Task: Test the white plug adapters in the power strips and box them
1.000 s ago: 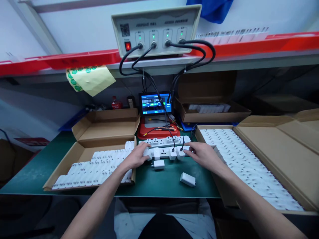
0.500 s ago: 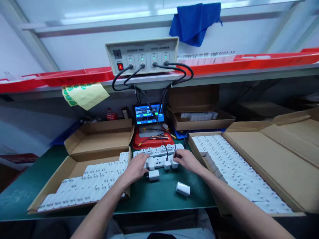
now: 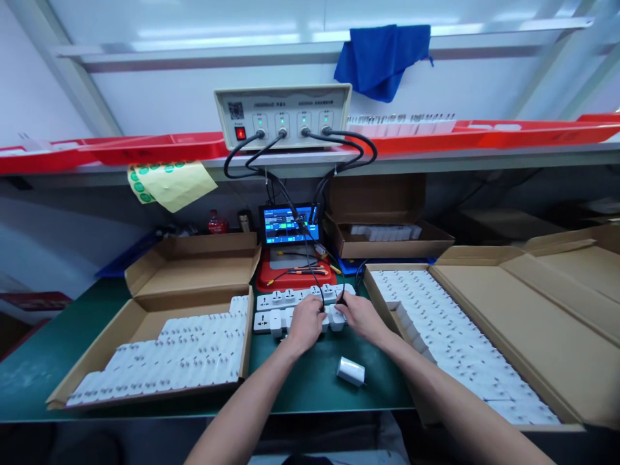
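Note:
My left hand (image 3: 305, 324) is closed at the front power strip (image 3: 262, 321), its fingertips on a black cable plug (image 3: 321, 306) over a white charger that the hand mostly covers. My right hand (image 3: 362, 318) pinches a second black cable's plug (image 3: 341, 299) at the white charger (image 3: 336, 320) beside it. Another white charger (image 3: 276, 324) sits in the strip to the left. One loose charger (image 3: 351, 371) lies on the green table (image 3: 300, 391) near its front edge. A second white power strip (image 3: 265, 301) runs just behind.
Open cardboard boxes of white chargers stand left (image 3: 140, 318) and right (image 3: 376, 292). Behind the strips are a red tray (image 3: 267, 276) and a lit screen (image 3: 290, 226). Above, cables hang from a tester box (image 3: 285, 106) on the shelf. Another carton (image 3: 387, 247) is at the back.
My left hand has moved right, from the strip's left part to the cable plug in the middle. My right hand stays at its plug. The loose charger near my left hand is now hidden.

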A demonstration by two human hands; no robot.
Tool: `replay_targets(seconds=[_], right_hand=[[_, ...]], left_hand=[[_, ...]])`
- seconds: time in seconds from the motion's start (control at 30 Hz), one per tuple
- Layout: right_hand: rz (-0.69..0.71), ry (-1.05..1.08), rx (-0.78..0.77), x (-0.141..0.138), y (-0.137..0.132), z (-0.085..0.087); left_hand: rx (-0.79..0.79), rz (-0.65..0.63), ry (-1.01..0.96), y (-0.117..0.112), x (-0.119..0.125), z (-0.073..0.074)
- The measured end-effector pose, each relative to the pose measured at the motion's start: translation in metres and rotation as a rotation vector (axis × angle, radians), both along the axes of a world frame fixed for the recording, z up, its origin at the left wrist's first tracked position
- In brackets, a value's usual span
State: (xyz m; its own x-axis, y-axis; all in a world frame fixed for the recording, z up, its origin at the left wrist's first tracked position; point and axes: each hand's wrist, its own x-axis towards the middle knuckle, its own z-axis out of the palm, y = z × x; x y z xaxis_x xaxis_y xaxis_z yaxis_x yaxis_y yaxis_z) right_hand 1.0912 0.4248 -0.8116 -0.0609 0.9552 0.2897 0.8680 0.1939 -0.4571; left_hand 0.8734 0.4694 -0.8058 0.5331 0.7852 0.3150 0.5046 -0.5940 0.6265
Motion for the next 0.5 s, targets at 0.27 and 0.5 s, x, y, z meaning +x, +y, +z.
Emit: replay_targets(seconds=[0.27, 0.5], right_hand=[[0.032, 0.224, 0.069, -0.014, 0.015, 0.029], [-0.003, 0.352, 0.147, -0.034, 0.028, 0.033]], left_hand=[[0.137, 0.049, 0.298, -0.005, 0.006, -0.001], [0.084, 0.087, 0.174, -0.003, 0.002, 0.013]])
